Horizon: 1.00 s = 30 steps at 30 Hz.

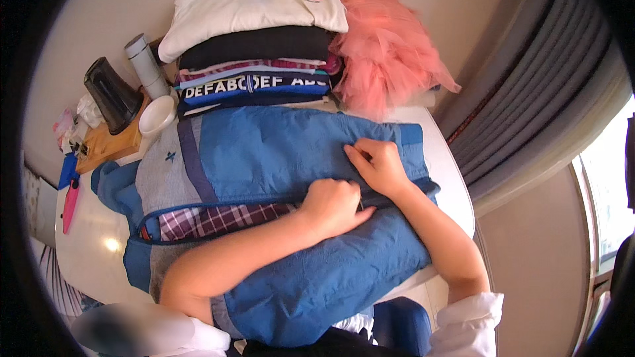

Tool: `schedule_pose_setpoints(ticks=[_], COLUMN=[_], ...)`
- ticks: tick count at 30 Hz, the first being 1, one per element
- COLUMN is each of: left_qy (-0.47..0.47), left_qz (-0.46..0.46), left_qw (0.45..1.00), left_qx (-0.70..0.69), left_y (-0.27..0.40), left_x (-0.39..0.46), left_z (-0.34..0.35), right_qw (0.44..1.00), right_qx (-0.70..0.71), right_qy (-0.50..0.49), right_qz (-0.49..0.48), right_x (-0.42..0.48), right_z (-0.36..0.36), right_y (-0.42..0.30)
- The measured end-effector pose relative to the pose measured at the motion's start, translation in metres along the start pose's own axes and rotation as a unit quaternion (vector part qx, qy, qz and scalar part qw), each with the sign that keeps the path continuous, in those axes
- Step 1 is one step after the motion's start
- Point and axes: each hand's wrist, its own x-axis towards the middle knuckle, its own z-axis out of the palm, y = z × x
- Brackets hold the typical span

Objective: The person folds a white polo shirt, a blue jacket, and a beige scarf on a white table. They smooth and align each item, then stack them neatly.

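A blue and grey jacket (278, 153) lies spread on the white table before me, its collar to the left and its hem to the right. The front is part open, showing a plaid lining (223, 220). My left hand (331, 208) is curled at the front opening near the hem, on the jacket's edge, with the thumb sticking out. Just beyond it, my right hand (379, 163) rests bent on the far front panel near the hem; its fingertips are hidden, so a grip on cloth cannot be made out. The near panel hangs over the table's front edge.
Behind the jacket stands a stack of folded clothes (253, 54), topped by a white polo shirt (258, 7). Coral tulle (389, 49) is heaped beside it. At left are a wooden board (111, 144), a black container (111, 96), a grey flask (147, 65), a white bowl (157, 115) and a pink-handled tool (71, 206). A grey curtain (526, 79) hangs right.
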Motion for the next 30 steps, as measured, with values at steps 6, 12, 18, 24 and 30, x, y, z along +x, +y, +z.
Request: schedule_pose_setpoints(ticks=[6, 12, 18, 24, 30], left_qy=[0.068, 0.010, 0.062, 0.026, 0.009], left_qz=[0.004, -0.029, 0.016, 0.032, 0.025], left_qw=[0.996, 0.997, 0.998, 0.999, 0.999], left_qx=[-0.049, -0.072, -0.007, -0.032, -0.042], left_y=[-0.002, -0.002, -0.003, -0.008, -0.009], left_x=[-0.002, -0.007, -0.007, -0.007, -0.005], left_z=[0.020, 0.015, 0.024, 0.025, 0.024], right_qw=[0.999, 0.997, 0.996, 0.997, 0.994], right_qx=[-0.014, -0.003, 0.006, 0.008, 0.025], right_qy=[-0.052, -0.071, -0.067, -0.040, -0.075], right_qz=[-0.012, 0.010, 0.050, 0.063, 0.072], right_x=[0.001, 0.001, 0.001, 0.001, 0.003], right_z=[-0.007, -0.006, -0.005, 0.002, -0.006], right_y=[-0.007, -0.013, -0.015, -0.008, -0.013])
